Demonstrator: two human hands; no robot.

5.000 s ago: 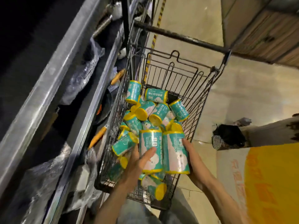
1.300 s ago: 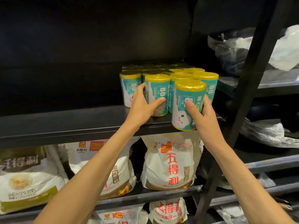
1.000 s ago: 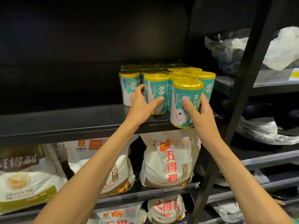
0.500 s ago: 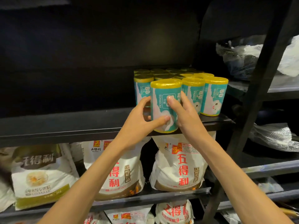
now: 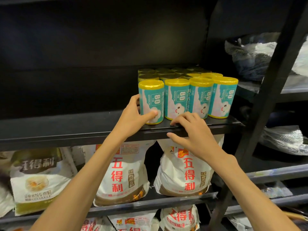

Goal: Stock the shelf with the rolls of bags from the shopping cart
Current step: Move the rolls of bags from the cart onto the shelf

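Observation:
Several teal rolls of bags with yellow tops stand upright in rows on the black shelf (image 5: 66, 130). The front row holds several rolls; the leftmost roll (image 5: 150, 100) stands at the shelf's front edge. My left hand (image 5: 135, 115) grips this roll, thumb across its lower front and fingers behind its left side. My right hand (image 5: 191, 132) holds nothing; its fingertips touch the shelf's front lip just below the second roll (image 5: 176, 99). The shopping cart is out of view.
White flour sacks (image 5: 185, 172) with red characters fill the shelf below. A black upright post (image 5: 270, 90) stands right of the rolls, with crumpled plastic wrap (image 5: 253, 52) on the neighbouring shelves. The shelf surface left of the rolls is bare.
The roll held between both hands now stands on the shelf at the left end of the front row. My right hand has let go and dropped to the shelf lip.

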